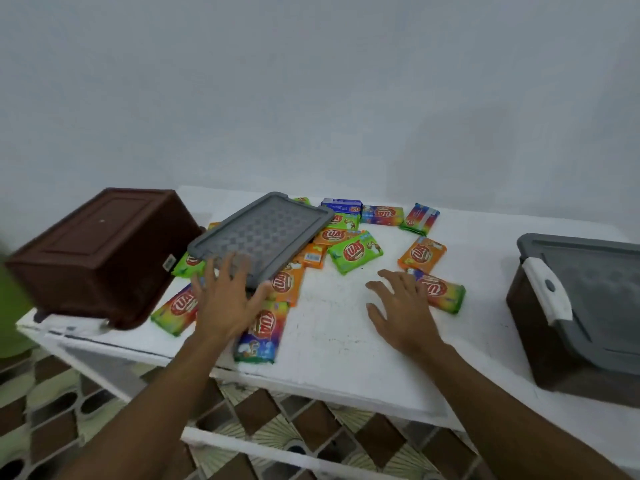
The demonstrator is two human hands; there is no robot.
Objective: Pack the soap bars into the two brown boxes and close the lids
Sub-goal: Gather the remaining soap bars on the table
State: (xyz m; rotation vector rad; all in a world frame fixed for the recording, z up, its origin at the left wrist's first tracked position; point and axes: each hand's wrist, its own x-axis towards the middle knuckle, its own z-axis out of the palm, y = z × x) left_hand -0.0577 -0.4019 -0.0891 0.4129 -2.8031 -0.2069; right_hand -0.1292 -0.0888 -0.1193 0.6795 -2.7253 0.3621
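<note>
Left hand spread; soap bars bright-wrapped, scattered

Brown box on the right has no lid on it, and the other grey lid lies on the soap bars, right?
Not quite. In the head view the brown box on the right has a grey lid on it, with a white latch at its side. The other grey lid does lie on the soap bars.
</note>
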